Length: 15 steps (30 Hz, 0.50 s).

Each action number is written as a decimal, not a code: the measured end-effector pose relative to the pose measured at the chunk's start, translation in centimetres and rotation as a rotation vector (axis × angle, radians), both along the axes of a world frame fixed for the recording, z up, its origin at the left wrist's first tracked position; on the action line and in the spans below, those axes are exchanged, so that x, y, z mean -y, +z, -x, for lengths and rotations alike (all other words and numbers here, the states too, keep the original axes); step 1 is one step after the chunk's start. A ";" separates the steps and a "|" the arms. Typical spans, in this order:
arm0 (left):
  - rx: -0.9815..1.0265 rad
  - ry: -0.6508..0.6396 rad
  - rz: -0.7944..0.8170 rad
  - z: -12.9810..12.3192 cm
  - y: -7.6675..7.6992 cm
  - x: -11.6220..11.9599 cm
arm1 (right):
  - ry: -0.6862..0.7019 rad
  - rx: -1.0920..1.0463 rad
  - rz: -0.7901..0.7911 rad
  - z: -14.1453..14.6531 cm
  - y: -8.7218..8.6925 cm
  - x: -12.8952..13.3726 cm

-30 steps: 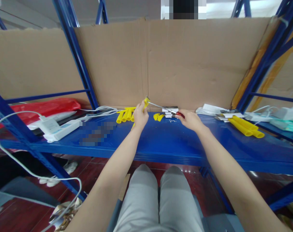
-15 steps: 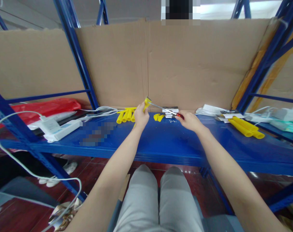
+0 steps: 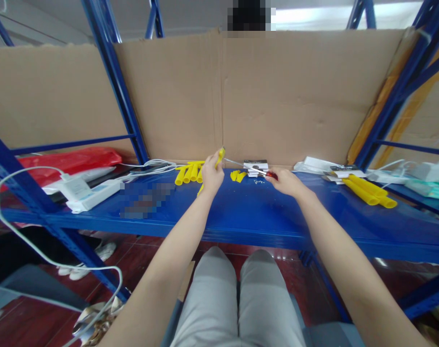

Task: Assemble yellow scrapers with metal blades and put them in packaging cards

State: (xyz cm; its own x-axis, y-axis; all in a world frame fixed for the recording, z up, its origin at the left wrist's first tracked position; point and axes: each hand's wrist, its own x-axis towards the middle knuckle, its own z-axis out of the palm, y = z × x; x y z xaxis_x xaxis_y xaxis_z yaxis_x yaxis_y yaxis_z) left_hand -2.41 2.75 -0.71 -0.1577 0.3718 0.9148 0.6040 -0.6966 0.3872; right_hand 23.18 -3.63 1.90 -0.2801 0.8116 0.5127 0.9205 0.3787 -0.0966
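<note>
My left hand (image 3: 212,174) is closed around a yellow tool (image 3: 221,153), whose head sticks up above the fingers. In my right hand (image 3: 285,182) is a screwdriver (image 3: 272,175) with a red handle; its thin shaft points left, and the tip ends close to the yellow tool's head. Whether tip and head touch is too small to tell. Several yellow tools (image 3: 186,175) lie in a row left of my left hand. Between the hands are small yellow pieces (image 3: 238,176), a stack of white and black packets (image 3: 255,166) and tiny loose bits (image 3: 259,182).
Yellow tubes (image 3: 367,189) and white packets lie at the right of the blue shelf (image 3: 255,226). A white power strip (image 3: 96,193), cables and a red bag (image 3: 78,160) are at the left. A cardboard panel (image 3: 277,96) stands behind. Part of a person's head shows above it.
The yellow tool's head has turned in my left hand. My right hand has drawn slightly right with the screwdriver, widening the gap from the head. The head behind the panel has shifted left.
</note>
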 end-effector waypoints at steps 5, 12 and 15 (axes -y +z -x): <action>-0.045 0.010 0.044 -0.1 0.4 0.7 | -0.018 0.065 0.094 -1.2 -0.2 -0.7; -0.370 0.243 0.512 -1.1 1.4 3.6 | -0.082 0.092 0.274 -2.9 -0.7 -1.5; -0.512 0.362 0.727 -2.0 2.1 4.7 | -0.096 0.092 0.318 -3.1 -0.8 -1.5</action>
State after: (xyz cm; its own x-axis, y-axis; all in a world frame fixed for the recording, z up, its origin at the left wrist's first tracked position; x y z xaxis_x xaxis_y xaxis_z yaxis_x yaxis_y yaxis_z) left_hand -0.45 -1.95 1.36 -0.0194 0.8827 0.4696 0.9513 -0.1282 0.2803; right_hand 26.24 -2.14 1.14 -0.2278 0.9517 0.2059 0.9609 0.2539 -0.1107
